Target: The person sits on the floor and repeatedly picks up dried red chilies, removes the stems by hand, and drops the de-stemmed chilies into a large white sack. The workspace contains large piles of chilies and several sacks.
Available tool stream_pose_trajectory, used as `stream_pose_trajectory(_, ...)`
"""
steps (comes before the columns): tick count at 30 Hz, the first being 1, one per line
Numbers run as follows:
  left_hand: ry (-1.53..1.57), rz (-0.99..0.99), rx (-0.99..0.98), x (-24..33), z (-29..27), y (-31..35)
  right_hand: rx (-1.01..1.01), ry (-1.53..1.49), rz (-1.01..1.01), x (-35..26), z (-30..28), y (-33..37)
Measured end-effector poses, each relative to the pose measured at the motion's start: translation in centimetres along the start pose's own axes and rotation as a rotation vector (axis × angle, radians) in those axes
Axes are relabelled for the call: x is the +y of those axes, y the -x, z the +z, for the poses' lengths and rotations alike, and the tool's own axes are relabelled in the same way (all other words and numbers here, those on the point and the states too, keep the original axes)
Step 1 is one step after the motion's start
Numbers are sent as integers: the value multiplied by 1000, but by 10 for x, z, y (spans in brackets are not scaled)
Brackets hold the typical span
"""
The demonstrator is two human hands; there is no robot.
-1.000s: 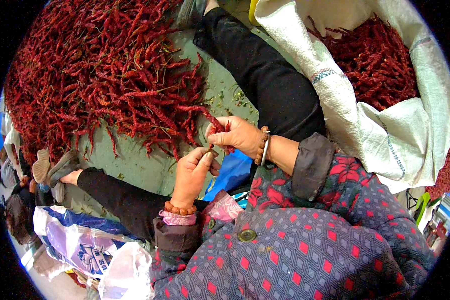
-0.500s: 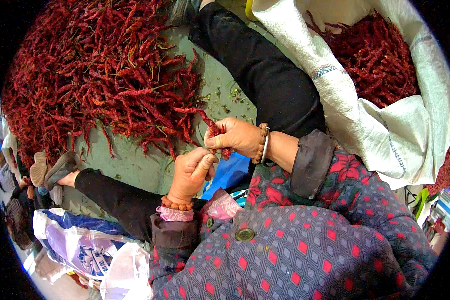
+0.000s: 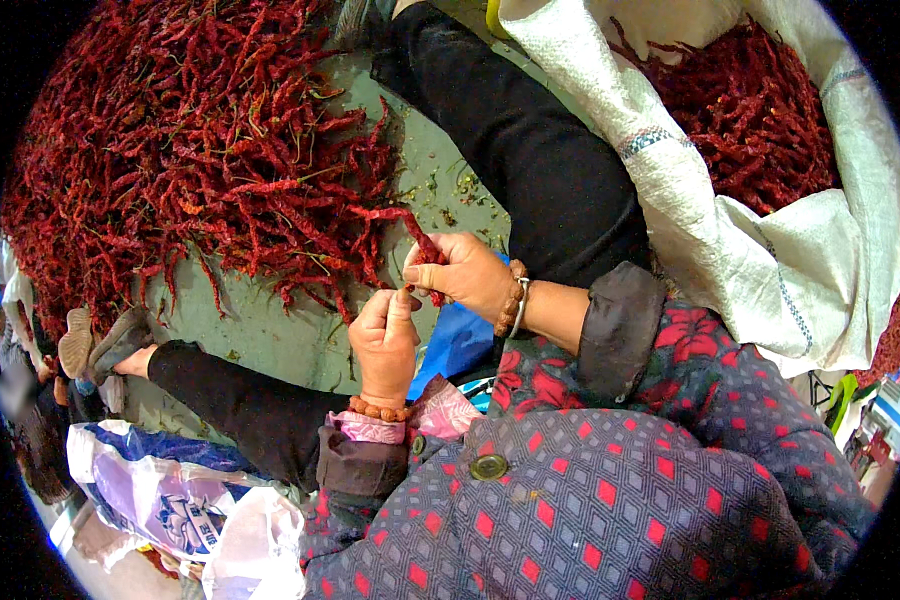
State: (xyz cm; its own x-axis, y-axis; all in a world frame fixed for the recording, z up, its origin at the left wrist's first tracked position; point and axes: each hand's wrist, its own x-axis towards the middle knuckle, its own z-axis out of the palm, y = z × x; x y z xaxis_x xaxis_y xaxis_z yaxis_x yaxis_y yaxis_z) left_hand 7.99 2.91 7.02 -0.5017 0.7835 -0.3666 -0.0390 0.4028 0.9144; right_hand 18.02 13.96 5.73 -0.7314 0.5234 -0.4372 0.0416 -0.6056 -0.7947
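Observation:
My right hand point(image 3: 462, 272) is closed around dried red chillies point(image 3: 418, 231); one long wrinkled pod sticks out past the fingers toward the pile, and a pod end shows below the thumb. Just left of it, my left hand point(image 3: 384, 335) is closed with the thumb raised against the curled fingers, its tip almost meeting the right fingertips. Whatever lies in that pinch is too small to make out. Beyond both hands, a large heap of dried red chillies point(image 3: 200, 170) with thin stems spreads over the grey-green floor at the left.
A white woven sack point(image 3: 660, 150) with its rim turned down stands at the right, holding more red chillies point(image 3: 740, 120). My black-trousered legs point(image 3: 530, 130) lie stretched to either side of the heap. A white and purple plastic bag point(image 3: 170, 490) is at lower left. Stem bits point(image 3: 460, 190) litter the floor.
My left hand has turned more upright and shifted slightly, its thumb now pointing up. The right hand has edged left, still holding the chillies.

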Motion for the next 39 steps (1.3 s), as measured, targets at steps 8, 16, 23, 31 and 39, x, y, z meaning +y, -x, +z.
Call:
stream_pose_trajectory(8,213,-162,-25,-7,-29,0,-46,-209,80,-1,-6,-5)
stream_pose_trajectory(16,238,-97,-81,-2,-46,5,-98,-97,108,-1,-7,-7)
stream_pose_trajectory(23,-1489,-155,-506,-77,-115,31,10,-79,25,-1,-6,-7)
stream_pose_trajectory(31,-1079,-163,41,-49,-86,-38,61,-81,50,-2,-9,-7)
stream_pose_trajectory(39,-796,-194,-181,-52,-97,-22,-5,-70,39,-2,-6,-7)
